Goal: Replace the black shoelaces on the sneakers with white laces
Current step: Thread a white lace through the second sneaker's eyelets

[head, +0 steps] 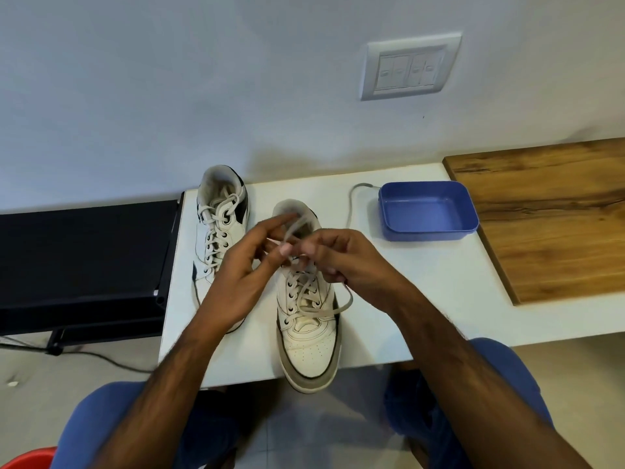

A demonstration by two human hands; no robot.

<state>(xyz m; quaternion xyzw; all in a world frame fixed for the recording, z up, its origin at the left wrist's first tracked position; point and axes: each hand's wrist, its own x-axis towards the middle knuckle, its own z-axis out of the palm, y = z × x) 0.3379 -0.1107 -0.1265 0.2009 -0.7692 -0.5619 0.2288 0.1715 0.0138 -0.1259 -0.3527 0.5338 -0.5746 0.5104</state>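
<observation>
1. We have both sneakers on the white table [422, 299]; the left sneaker [220, 245] is fully laced in white, and the right sneaker [306, 316] sits under our hands.
2. Our left hand [243, 279] and right hand [341, 255] each pinch the white lace [324, 311] above the top eyelets, each grip narrow on it.
3. To tie well, we should keep both ends evenly taut and snug the knot down gently.
4. Fingers hide the knot itself, and no black laces are visible.

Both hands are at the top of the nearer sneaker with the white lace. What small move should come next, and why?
Probably pull the loop snug to finish the bow: both hands pinch the white lace above the top eyelets of the nearer sneaker, already laced, with one end hanging loose.
</observation>
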